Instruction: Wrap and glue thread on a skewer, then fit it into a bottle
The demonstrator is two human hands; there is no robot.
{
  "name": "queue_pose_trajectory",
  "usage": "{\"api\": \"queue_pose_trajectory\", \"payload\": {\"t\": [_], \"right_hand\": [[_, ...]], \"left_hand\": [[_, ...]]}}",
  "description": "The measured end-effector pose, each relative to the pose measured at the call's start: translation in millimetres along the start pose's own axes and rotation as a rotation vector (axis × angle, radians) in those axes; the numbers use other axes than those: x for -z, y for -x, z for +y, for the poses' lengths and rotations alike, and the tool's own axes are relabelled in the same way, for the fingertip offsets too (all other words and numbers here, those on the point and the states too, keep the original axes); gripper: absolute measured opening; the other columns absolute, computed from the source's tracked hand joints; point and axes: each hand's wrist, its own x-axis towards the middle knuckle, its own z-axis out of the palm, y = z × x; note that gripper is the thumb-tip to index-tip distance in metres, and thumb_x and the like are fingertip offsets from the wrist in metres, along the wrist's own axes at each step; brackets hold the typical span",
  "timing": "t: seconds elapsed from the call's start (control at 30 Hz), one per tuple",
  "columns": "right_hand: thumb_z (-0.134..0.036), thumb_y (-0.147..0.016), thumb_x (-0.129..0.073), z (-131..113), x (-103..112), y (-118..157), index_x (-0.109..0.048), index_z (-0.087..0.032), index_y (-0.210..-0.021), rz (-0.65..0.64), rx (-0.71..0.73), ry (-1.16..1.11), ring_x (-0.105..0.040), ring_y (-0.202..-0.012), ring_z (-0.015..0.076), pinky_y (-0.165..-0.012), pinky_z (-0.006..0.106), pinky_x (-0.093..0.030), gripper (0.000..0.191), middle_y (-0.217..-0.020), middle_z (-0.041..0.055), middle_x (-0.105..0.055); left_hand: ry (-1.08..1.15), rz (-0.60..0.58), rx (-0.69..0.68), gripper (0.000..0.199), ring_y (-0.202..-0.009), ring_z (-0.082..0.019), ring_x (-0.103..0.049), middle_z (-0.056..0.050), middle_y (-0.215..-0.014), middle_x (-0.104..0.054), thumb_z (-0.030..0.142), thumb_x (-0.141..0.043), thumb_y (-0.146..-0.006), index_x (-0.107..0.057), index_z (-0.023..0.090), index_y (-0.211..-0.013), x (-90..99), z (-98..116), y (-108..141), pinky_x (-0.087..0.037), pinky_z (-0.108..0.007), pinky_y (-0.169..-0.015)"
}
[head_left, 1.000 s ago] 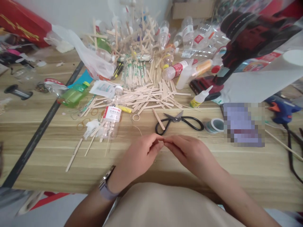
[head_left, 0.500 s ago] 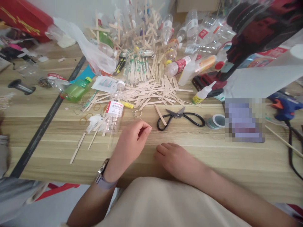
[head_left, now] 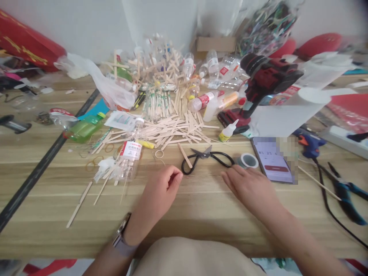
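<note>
My left hand [head_left: 163,186] rests on the wooden table, its fingers curled in a loose fist and nothing seen in them. A watch [head_left: 123,229] is on that wrist. My right hand [head_left: 244,184] reaches forward palm down, fingers stretched out, by the right handle of the black-handled scissors [head_left: 204,155]. Whether its fingertips touch the handle I cannot tell. The scissors lie with blades apart, a craft stick [head_left: 184,155] across their left loop. Beside the right hand stands a small grey-green roll [head_left: 248,161], then a phone [head_left: 271,159].
Loose craft sticks [head_left: 175,130] lie behind the scissors. A clear labelled bottle [head_left: 130,153] is left of them. A red cordless drill [head_left: 258,82] and a glue bottle [head_left: 228,131] stand at the back right. Pliers [head_left: 345,195] and a blue glue gun [head_left: 312,142] lie far right.
My right hand has moved right and forward, from beside my left hand to the scissors' right handle. The left hand stays curled. The view has tilted up and turned to the right.
</note>
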Motion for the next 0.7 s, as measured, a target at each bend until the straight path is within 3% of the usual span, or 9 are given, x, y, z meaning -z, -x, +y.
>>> {"api": "queue_pose_trajectory", "payload": {"t": [0.1,0.17,0.23,0.27,0.4,0.47,0.53,0.7], "right_hand": [[-0.03,-0.097,-0.041,11.4,4.5,1.2,-0.056,-0.018,-0.06,0.03,-0.078,0.1,-0.045,-0.047,0.0164,-0.052,0.032,-0.029,0.042,-0.056,0.0023,-0.055],[-0.027,-0.098,-0.036,12.2,5.5,0.7,-0.064,-0.013,-0.08,0.008,-0.128,0.062,-0.054,-0.055,0.0175,-0.051,0.03,-0.033,0.036,-0.074,0.0075,-0.064],[-0.023,-0.098,-0.034,10.7,4.7,-0.9,-0.062,-0.007,-0.105,-0.001,-0.166,-0.007,-0.062,-0.069,0.0193,-0.053,0.029,-0.038,0.033,-0.095,0.0139,-0.066],[-0.023,-0.098,-0.036,9.4,3.8,-2.2,-0.062,-0.007,-0.108,0.008,-0.175,-0.04,-0.063,-0.071,0.0199,-0.054,0.029,-0.04,0.032,-0.096,0.0143,-0.067],[-0.026,-0.096,-0.045,-4.1,1.5,-13.4,-0.064,-0.016,-0.078,0.056,-0.177,-0.228,-0.06,-0.057,0.0185,-0.055,0.029,-0.043,0.028,-0.063,0.0036,-0.064],[-0.03,-0.095,-0.046,-17.8,1.8,-22.1,-0.065,-0.016,-0.084,0.058,-0.183,-0.414,-0.061,-0.058,0.0172,-0.055,0.028,-0.045,0.026,-0.067,0.0044,-0.066],[-0.035,-0.095,-0.047,-33.2,2.6,-30.6,-0.062,-0.012,-0.106,-0.022,-0.186,-0.627,-0.064,-0.062,0.0156,-0.056,0.026,-0.048,0.029,-0.085,0.0082,-0.07],[-0.025,-0.097,-0.041,-44.1,6.5,-36.0,-0.061,-0.02,-0.075,-0.178,-0.194,-0.871,-0.063,-0.06,0.0153,-0.054,0.025,-0.048,0.03,-0.065,0.0019,-0.065]], "left_hand": [[-0.005,0.0,0.004,0.019,-0.063,-0.014,-0.053,0.002,-0.068,-0.059,0.025,-0.045,-0.09,-0.056,0.019,-0.076,-2.1,2.9,-1.9,-0.037,-0.025,-0.06],[0.002,0.01,0.007,0.019,-0.064,-0.014,-0.053,0.002,-0.069,-0.06,0.025,-0.045,-0.09,-0.057,0.019,-0.077,-3.4,2.4,-3.5,-0.037,-0.025,-0.06],[0.012,0.022,0.01,0.019,-0.064,-0.014,-0.054,0.001,-0.069,-0.061,0.026,-0.045,-0.091,-0.058,0.019,-0.078,-5.1,-0.2,-5.8,-0.037,-0.025,-0.06],[0.019,0.03,0.013,0.019,-0.064,-0.014,-0.054,0.001,-0.07,-0.061,0.027,-0.045,-0.091,-0.058,0.019,-0.079,-6.2,-2.0,-7.3,-0.037,-0.025,-0.06],[0.058,0.073,0.013,0.02,-0.069,-0.015,-0.056,-0.001,-0.075,-0.064,0.029,-0.045,-0.092,-0.059,0.019,-0.082,-12.9,-9.4,-12.6,-0.039,-0.026,-0.062],[0.067,0.094,-0.017,0.019,-0.072,-0.016,-0.057,-0.002,-0.077,-0.064,0.028,-0.045,-0.093,-0.059,0.018,-0.084,-17.1,-10.5,-12.7,-0.041,-0.026,-0.065],[0.065,0.088,-0.074,0.018,-0.076,-0.016,-0.058,-0.002,-0.081,-0.064,0.025,-0.045,-0.093,-0.059,0.018,-0.086,-20.7,-9.0,-10.6,-0.042,-0.027,-0.069],[0.044,-0.001,-0.153,0.018,-0.083,-0.017,-0.059,-0.004,-0.086,-0.064,0.024,-0.045,-0.094,-0.061,0.019,-0.09,-23.1,-2.3,-2.5,-0.044,-0.027,-0.075]]}}
